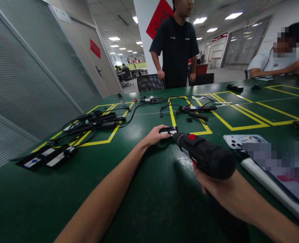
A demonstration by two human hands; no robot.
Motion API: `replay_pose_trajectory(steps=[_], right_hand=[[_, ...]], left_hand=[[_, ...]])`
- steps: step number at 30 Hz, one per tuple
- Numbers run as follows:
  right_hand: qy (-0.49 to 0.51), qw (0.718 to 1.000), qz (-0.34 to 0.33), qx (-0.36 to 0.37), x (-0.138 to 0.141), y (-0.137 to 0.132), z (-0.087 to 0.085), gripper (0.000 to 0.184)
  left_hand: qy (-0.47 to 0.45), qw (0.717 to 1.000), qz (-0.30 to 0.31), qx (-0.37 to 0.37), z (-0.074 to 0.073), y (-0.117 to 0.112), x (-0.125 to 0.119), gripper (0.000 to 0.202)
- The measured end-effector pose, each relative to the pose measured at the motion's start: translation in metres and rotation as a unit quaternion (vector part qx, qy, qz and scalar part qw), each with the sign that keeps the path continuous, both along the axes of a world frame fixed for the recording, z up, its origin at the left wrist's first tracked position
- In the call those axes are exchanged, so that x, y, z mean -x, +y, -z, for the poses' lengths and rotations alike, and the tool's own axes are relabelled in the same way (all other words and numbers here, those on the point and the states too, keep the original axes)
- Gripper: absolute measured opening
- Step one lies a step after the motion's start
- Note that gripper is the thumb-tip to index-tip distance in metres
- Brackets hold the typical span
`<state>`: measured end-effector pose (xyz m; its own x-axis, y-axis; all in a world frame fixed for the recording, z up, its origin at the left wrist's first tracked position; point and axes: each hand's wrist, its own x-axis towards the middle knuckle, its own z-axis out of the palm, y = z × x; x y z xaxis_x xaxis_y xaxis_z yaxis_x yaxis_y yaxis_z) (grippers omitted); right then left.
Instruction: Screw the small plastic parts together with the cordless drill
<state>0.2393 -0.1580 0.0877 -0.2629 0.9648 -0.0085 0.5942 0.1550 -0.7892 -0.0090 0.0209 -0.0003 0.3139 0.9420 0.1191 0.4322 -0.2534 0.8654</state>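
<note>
My right hand is wrapped round the grip of a black cordless drill with a red switch on top. The drill points away from me, and its chuck and bit reach the near side of a small black part with a pale strip. Closed on the left end of that part is my left hand, resting at the table. Whether the bit sits in a screw or only touches the part, I cannot tell. The fingers round the drill grip are partly hidden by its body.
A phone and a larger screen device lie at the right. Tangled black cables and tools cover the left, beside flat black pieces. Yellow tape marks the green table. A person in black stands opposite; another sits right.
</note>
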Motion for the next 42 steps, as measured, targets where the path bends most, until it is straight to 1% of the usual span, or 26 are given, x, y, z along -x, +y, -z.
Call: replay_pose_trajectory(steps=[2,5,7,9,11,15,18,23,27,30,33,37,42], right_hand=[[-0.002,1.000,0.004,0.027,-0.004,0.000,0.007,0.024],[0.007,0.999,0.000,0.039,-0.009,0.000,0.013,0.023],[0.012,0.999,-0.002,0.049,-0.010,0.000,0.014,0.024],[0.018,0.997,-0.001,0.071,-0.011,0.001,0.014,0.029],[0.039,0.995,-0.004,0.091,-0.011,0.001,0.013,0.031],[0.076,0.990,-0.010,0.118,-0.013,0.001,0.010,0.019],[0.104,0.985,-0.021,0.138,-0.015,0.003,0.008,0.016],[0.120,0.982,-0.030,0.140,-0.016,0.004,0.012,0.016],[0.116,0.983,-0.025,0.143,-0.013,0.002,0.006,0.012],[0.111,0.984,-0.024,0.138,-0.011,0.002,0.000,0.019],[0.099,0.985,-0.016,0.140,-0.011,0.001,0.001,0.030],[0.094,0.985,-0.010,0.144,-0.011,0.000,0.004,0.031],[0.096,0.984,-0.012,0.147,-0.009,0.000,0.003,0.032]], left_hand=[[0.000,1.000,0.002,0.003,0.000,0.000,0.000,0.050],[-0.004,1.000,0.004,0.004,0.000,0.000,0.000,0.050],[-0.005,1.000,0.003,0.005,0.001,0.001,0.001,0.051],[-0.001,1.000,0.004,0.004,0.001,0.002,0.001,0.051],[0.002,1.000,0.005,-0.004,0.001,0.002,0.001,0.050],[0.000,1.000,0.005,-0.020,0.000,0.001,0.001,0.048],[-0.004,1.000,0.010,-0.018,0.000,0.001,0.002,0.048],[-0.007,1.000,0.010,0.003,0.001,0.002,0.002,0.050],[-0.017,1.000,0.013,0.013,0.001,0.002,0.002,0.050],[-0.017,1.000,0.013,0.018,0.000,0.001,0.001,0.050],[-0.013,1.000,0.013,0.018,-0.001,0.001,0.001,0.050],[-0.009,1.000,0.016,0.015,-0.001,0.002,0.002,0.050],[-0.002,1.000,0.021,0.007,-0.002,0.002,0.002,0.050]])
